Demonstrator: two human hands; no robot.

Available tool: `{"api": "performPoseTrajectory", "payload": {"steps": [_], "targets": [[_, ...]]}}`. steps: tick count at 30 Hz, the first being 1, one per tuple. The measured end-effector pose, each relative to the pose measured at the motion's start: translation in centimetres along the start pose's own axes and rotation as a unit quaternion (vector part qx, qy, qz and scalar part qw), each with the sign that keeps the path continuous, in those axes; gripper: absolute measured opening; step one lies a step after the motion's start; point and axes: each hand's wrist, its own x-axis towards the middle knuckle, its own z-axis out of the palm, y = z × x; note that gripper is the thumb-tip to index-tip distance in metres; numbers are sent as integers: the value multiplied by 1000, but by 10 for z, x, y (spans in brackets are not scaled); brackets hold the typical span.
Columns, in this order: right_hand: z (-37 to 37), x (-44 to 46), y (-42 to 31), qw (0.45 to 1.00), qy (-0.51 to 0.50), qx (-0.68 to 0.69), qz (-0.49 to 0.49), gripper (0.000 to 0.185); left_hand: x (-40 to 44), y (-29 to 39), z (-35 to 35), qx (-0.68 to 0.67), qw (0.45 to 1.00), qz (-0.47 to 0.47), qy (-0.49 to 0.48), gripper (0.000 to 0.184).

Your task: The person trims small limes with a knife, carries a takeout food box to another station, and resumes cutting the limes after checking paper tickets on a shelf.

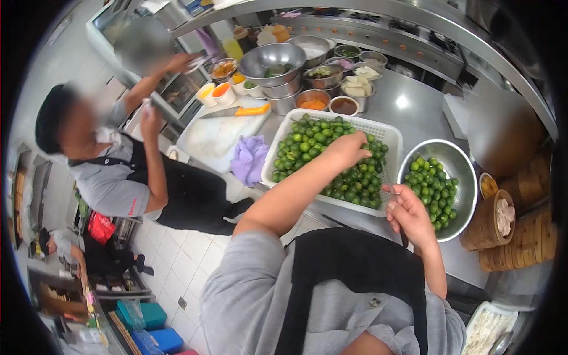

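My left hand (346,151) is over the white plastic basket (393,137), its fingers bent down among the small green limes (310,139). Whatever lies between those fingers is hidden. Beside the basket's near right corner, my right hand (408,214) is closed, thumb and fingertips drawn together; I cannot make out what it holds. A steel bowl (469,177) stands just right of that hand, with more limes (431,189) inside it.
A cutting board (198,139) with an orange-handled knife (251,110) and a purple cloth (249,160) lie left of the basket. Steel bowls (272,59) and sauce containers stand behind. Bamboo steamers (520,245) are at right. A co-worker (160,171) stands at left.
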Motion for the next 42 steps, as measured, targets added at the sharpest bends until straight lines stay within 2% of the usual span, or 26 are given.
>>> {"api": "performPoseTrajectory", "payload": {"steps": [1, 2, 4, 6, 9, 12, 18, 22, 25, 28, 30, 32, 34, 39, 42], "targets": [[2, -1, -2, 1000, -1, 8, -1, 34, -12, 8, -12, -135, 990, 0, -29, 36], [4, -2, -4, 1000, -4, 9, -8, 37, -27, 19, -28, -343, 934, -35, -90, 31], [8, 0, -4, 999, 10, 30, -20, 41, -48, 17, -26, -577, 811, -21, -97, 36], [13, 3, -4, 998, 17, 48, -22, 50, -62, 15, -23, -658, 744, -33, -114, 42], [20, 10, -2, 999, -1, 43, -13, 55, -77, 23, -19, -693, 710, -51, -113, 43], [30, 15, -2, 999, -10, -37, -5, 59, -82, 20, -11, -677, 729, -44, -94, 40], [43, 21, -5, 999, -28, 7, 22, 60, -87, 14, -12, -672, 736, -59, -58, 32], [47, 30, 18, 999, -29, -6, -43, 56, -91, 10, -16, -625, 779, -33, -41, 32], [51, 33, 15, 976, 27, -172, -131, 50, -91, 8, -15, -602, 797, -28, -28, 33], [52, 36, 12, 959, 40, -225, -167, 47, -90, 9, -11, -581, 813, -42, -14, 28], [54, 36, 4, 971, 41, -184, -146, 47, -91, 11, -9, -554, 832, -34, -6, 27], [45, 44, 26, 960, 60, -232, -144, 48, -91, 19, -15, -554, 831, -38, -7, 28], [54, 32, 0, 999, 26, -27, 13, 50, -88, 17, -13, -582, 811, -50, -16, 28], [60, 30, -3, 998, 7, 53, 43, 55, -86, 14, -5, -622, 782, -33, -16, 31], [57, 29, 0, 991, -4, 120, 51, 55, -84, 10, 5, -593, 804, 16, 41, 29]]}}
